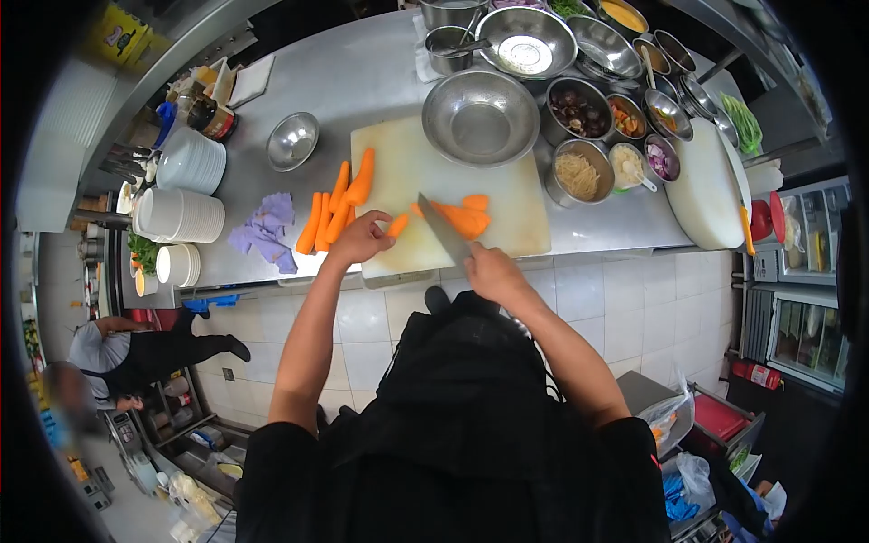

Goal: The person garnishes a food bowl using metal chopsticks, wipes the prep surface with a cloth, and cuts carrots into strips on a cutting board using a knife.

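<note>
My right hand (495,274) is gripping the knife (444,229), and my left hand (366,239) is holding bent fingers by the carrot bit (397,225) on the board (398,172), pinching or not I can't tell, but I'm guessing it's light, hard, slippery, best held by its sides.

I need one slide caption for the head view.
Right hand holds a knife beside carrot pieces on a cutting board; left hand by a smaller piece.
</note>
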A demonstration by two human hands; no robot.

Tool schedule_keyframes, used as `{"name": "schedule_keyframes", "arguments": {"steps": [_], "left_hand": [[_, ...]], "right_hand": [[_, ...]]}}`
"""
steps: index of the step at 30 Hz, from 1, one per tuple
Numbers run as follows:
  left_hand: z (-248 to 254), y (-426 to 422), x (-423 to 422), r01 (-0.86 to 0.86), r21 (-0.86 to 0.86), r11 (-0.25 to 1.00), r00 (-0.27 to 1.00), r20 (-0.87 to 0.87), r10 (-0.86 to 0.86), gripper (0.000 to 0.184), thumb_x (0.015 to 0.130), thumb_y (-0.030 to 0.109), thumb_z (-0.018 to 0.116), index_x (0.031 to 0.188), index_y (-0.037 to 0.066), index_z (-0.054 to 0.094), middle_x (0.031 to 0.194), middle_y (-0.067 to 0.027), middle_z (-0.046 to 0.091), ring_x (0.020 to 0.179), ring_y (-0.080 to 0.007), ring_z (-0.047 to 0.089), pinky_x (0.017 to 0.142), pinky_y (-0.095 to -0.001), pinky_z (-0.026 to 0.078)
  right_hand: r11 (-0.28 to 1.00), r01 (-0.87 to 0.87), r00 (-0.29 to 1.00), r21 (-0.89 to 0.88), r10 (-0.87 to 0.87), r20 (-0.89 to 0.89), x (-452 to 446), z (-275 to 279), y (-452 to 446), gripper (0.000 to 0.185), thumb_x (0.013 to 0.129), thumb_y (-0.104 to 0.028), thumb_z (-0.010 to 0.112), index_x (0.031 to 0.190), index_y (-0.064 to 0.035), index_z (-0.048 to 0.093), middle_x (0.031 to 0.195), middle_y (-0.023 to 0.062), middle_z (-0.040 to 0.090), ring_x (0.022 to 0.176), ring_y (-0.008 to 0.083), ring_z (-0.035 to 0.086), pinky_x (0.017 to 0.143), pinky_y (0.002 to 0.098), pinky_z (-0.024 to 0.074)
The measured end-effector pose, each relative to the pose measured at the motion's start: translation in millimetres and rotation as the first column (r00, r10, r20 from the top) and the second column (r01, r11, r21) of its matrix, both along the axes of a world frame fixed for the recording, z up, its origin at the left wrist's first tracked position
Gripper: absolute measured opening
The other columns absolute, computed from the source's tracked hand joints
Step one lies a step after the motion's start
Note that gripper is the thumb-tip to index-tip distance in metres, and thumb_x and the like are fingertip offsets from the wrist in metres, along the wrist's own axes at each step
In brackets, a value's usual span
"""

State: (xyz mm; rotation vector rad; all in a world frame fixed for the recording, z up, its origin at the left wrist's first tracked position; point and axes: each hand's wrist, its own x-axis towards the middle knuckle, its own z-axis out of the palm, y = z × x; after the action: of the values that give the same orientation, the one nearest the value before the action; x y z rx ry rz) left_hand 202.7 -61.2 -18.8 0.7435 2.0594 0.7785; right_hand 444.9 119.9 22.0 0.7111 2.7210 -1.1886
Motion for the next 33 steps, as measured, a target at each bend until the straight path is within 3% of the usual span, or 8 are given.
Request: {"name": "schedule_keyframes", "arguments": {"steps": [2,5,13,16,19,20,29,33], "left_hand": [[13,5,22,-0.165,0.014,0.986,0.978,0.130,0.162,0.056,0.080,0.018,0.073,0.130,0.005,0.050,0.075,-0.0050,0.062,0.065,-0.0121,0.058,0.060,-0.0264,0.046],[-12,25,51,-0.322,0.105,0.941,0.942,0.134,0.307,0.053,0.080,0.016,0.072,0.127,0.005,0.052,0.074,-0.0042,0.062,0.065,-0.0120,0.057,0.059,-0.0267,0.046],[-13,69,103,-0.467,0.035,0.884,0.841,-0.290,0.456,0.045,0.082,0.021,0.073,0.121,0.004,0.059,0.074,-0.0115,0.067,0.067,-0.0240,0.065,0.068,-0.0333,0.053],[-5,52,95,-0.404,-0.047,0.914,0.872,-0.321,0.369,0.044,0.079,0.014,0.075,0.120,0.005,0.061,0.086,-0.0128,0.068,0.081,-0.0290,0.066,0.078,-0.0362,0.053],[4,38,86,0.021,0.257,0.966,0.766,-0.625,0.149,0.047,0.073,0.005,0.076,0.118,0.007,0.062,0.099,-0.0121,0.068,0.098,-0.0330,0.061,0.091,-0.0394,0.049],[6,40,86,0.017,0.290,0.957,0.826,-0.543,0.150,0.049,0.067,0.001,0.078,0.114,0.007,0.064,0.111,-0.0122,0.064,0.106,-0.0337,0.056,0.095,-0.0399,0.046],[-13,46,82,0.022,0.516,0.856,0.839,-0.475,0.265,0.030,0.071,0.003,0.078,0.099,0.005,0.068,0.100,-0.0103,0.064,0.100,-0.0321,0.058,0.087,-0.0386,0.049],[-29,50,70,0.203,0.558,0.805,0.868,-0.484,0.116,0.016,0.072,-0.004,0.068,0.086,0.004,0.069,0.091,-0.0106,0.062,0.091,-0.0316,0.058,0.082,-0.0385,0.048]], "right_hand": [[1.000,-0.023,0.999,-0.018,0.024,0.022,-9,-4,3,0.025,0.091,-0.014,0.052,0.105,0.0068,0.053,0.082,0.0308,0.064,0.085,0.0462,0.064,0.077,0.0546,0.0502],[0.997,0.044,0.994,0.067,-0.050,0.092,-14,-8,21,0.024,0.090,-0.012,0.051,0.104,0.0074,0.053,0.082,0.0305,0.064,0.083,0.0463,0.064,0.078,0.0541,0.0506],[0.993,-0.089,0.991,0.077,0.080,0.108,5,7,50,0.025,0.088,-0.008,0.048,0.107,0.0075,0.054,0.080,0.0282,0.066,0.080,0.0453,0.066,0.074,0.0539,0.0523],[0.990,-0.119,0.986,0.074,0.109,0.127,10,5,32,0.026,0.085,-0.005,0.050,0.106,0.0089,0.053,0.078,0.0285,0.065,0.079,0.0448,0.066,0.073,0.0533,0.0529],[0.987,-0.137,0.983,0.083,0.125,0.133,5,9,21,0.025,0.084,-0.003,0.050,0.105,0.0094,0.052,0.079,0.0299,0.065,0.080,0.0452,0.066,0.075,0.0526,0.0527],[0.987,-0.138,0.983,0.079,0.127,0.130,3,12,18,0.023,0.086,-0.005,0.050,0.105,0.0085,0.051,0.079,0.0305,0.065,0.080,0.0462,0.065,0.075,0.0535,0.0517],[0.974,-0.173,0.967,0.146,0.139,0.215,-10,20,-9,0.029,0.082,-0.001,0.049,0.109,0.0106,0.051,0.079,0.0295,0.066,0.079,0.0441,0.067,0.073,0.0518,0.0536],[0.973,-0.179,0.961,0.147,0.141,0.237,-12,25,-7,0.029,0.081,0.000,0.049,0.108,0.0116,0.051,0.076,0.0303,0.065,0.078,0.0448,0.067,0.073,0.0526,0.0532]]}}
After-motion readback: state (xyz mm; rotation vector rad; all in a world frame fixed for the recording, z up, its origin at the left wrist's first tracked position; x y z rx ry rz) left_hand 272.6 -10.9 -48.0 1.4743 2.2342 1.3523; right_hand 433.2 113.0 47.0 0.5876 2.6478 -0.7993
